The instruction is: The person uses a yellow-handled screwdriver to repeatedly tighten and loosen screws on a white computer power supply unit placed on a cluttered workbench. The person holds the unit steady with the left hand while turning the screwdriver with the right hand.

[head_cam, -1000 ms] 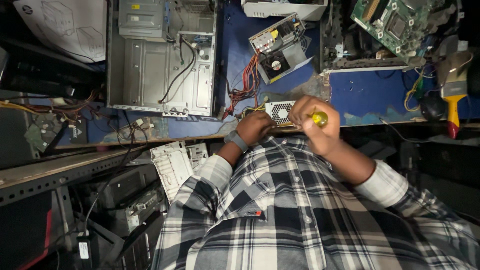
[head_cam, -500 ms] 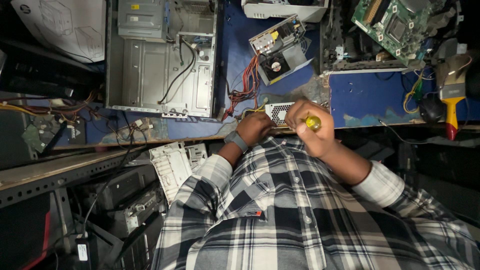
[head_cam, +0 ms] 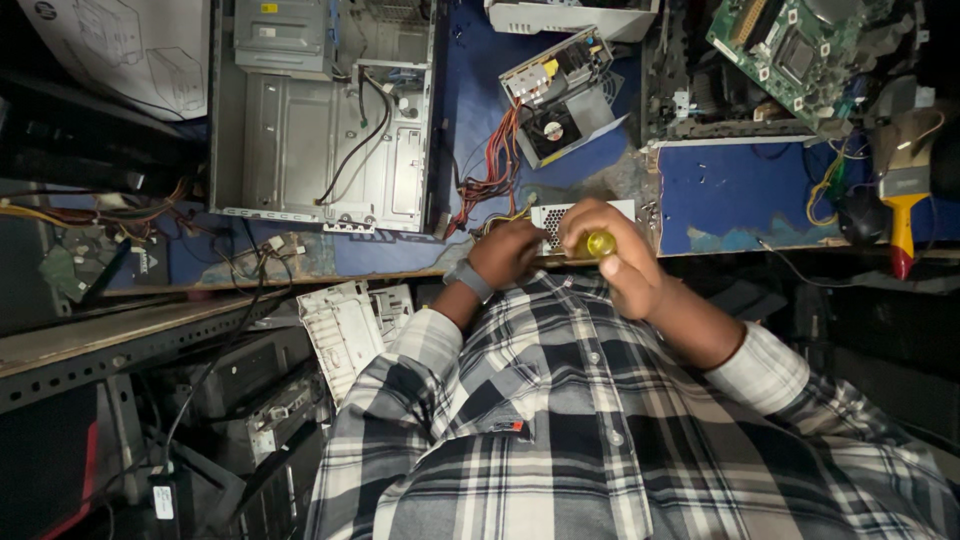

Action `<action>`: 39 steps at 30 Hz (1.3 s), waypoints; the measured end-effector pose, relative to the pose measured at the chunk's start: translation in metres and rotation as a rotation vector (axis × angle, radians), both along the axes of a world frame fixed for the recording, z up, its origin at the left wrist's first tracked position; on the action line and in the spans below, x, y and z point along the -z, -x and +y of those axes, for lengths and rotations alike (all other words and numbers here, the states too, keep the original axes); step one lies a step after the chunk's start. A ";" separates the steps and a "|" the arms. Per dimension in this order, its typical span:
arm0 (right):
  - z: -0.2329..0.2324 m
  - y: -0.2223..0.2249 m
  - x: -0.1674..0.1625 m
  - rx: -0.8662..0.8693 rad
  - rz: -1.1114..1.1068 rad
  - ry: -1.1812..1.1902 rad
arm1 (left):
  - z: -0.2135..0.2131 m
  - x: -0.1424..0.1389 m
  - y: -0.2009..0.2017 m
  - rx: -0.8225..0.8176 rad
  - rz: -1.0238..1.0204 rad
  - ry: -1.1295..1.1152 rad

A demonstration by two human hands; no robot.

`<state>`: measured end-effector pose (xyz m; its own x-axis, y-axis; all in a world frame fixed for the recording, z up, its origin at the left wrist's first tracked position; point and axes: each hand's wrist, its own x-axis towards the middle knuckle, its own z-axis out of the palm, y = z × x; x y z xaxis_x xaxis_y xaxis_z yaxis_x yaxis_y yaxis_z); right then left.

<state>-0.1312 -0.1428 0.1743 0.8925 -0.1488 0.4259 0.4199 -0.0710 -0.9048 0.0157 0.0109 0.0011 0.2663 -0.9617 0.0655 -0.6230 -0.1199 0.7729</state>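
Right hand [head_cam: 612,250] clenched around yellow screwdriver handle [head_cam: 598,243], at front edge of small vented metal box [head_cam: 560,215]. Left hand [head_cam: 508,252] resting against box's near left side; grasp not discernible. Above box: open power supply [head_cam: 560,95] with red-orange wires [head_cam: 490,175]. Left of box: open computer case [head_cam: 325,110].
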 end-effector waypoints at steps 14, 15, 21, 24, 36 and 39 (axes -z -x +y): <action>-0.007 0.013 -0.004 0.497 0.027 0.426 | -0.005 -0.128 0.020 0.026 0.138 0.186; -0.005 0.011 -0.004 0.530 0.057 0.424 | -0.007 -0.127 0.024 -0.013 0.114 0.178; -0.002 0.009 -0.037 0.287 0.155 0.431 | -0.011 -0.112 0.023 0.019 0.011 0.132; -0.011 0.022 -0.061 0.155 0.337 0.366 | -0.008 -0.115 0.019 0.092 -0.009 0.032; -0.007 0.011 -0.066 0.211 0.211 0.601 | -0.004 -0.116 0.031 -0.133 0.022 0.290; -0.009 0.015 -0.067 0.170 0.318 0.521 | -0.001 -0.113 0.024 -0.041 -0.017 0.190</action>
<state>-0.1462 -0.1517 0.2410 0.9695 -0.1438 0.1985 0.0805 -0.5779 -0.8121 -0.0078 0.0103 0.1144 0.3027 -0.9197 0.2500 -0.6340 0.0015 0.7734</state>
